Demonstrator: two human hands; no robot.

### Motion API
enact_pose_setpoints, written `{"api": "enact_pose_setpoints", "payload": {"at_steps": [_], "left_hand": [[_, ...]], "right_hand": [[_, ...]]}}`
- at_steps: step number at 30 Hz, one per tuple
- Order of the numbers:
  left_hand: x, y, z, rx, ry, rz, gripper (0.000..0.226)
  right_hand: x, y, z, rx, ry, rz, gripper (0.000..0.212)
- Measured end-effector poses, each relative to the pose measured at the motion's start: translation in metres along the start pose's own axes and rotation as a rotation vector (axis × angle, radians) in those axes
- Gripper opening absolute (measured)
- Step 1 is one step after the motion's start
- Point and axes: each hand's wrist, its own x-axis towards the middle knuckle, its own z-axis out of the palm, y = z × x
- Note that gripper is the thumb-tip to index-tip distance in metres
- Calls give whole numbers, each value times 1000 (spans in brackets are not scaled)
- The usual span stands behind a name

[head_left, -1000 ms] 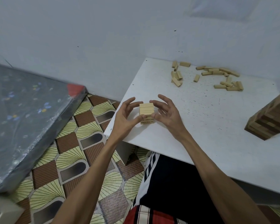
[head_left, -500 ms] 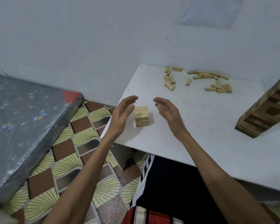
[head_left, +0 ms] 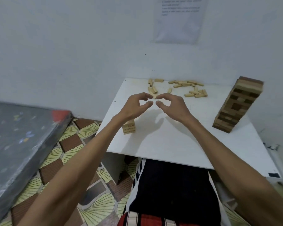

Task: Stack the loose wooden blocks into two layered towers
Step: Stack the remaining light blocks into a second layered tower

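Both hands have let go of the short stack (head_left: 129,127) near the table's (head_left: 170,144) left edge; left hand (head_left: 134,106) and right hand (head_left: 171,106), fingers apart and empty, reach toward the loose blocks (head_left: 186,88) for more

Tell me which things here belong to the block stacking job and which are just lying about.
Job:
- loose pale wooden blocks
- short pale block tower
- tall dark-and-light block tower
- white table

Lying about:
- grey wrapped mattress
- paper sheet on wall
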Motion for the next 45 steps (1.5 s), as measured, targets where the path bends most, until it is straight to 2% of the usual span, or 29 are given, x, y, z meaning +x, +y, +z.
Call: {"api": "enact_pose_setpoints", "payload": {"at_steps": [6, 16, 19, 22, 28, 32, 37, 41, 43, 45], "left_hand": [[39, 15, 27, 55, -45, 37, 31], [122, 12, 83, 167, -162, 46, 34], [150, 1, 94, 199, -153, -4, 42], [172, -8, 105, 250, -177, -48, 57], [187, -26, 128, 320, -256, -73, 65], [182, -30, 134, 272, -162, -21, 56], [180, -32, 133, 207, -74, -6, 49], [184, -36, 137, 254, -41, -7, 47], [187, -38, 140, 279, -40, -12, 46], [188, -39, 142, 290, -39, -15, 46]], "right_hand": [[13, 16, -26, -240, 9, 30, 37], [57, 82, -58, -527, 40, 266, 44], [73, 104, -58, -569, 60, 391, 42], [83, 120, -53, -595, 78, 443, 45], [79, 137, -33, -619, 145, 388, 55], [72, 139, -26, -594, 175, 320, 51], [80, 138, -28, -395, 263, 255, 58], [94, 141, -38, -453, 141, 238, 74], [98, 144, -39, -485, 100, 227, 76], [101, 147, -40, -505, 135, 238, 70]]}}
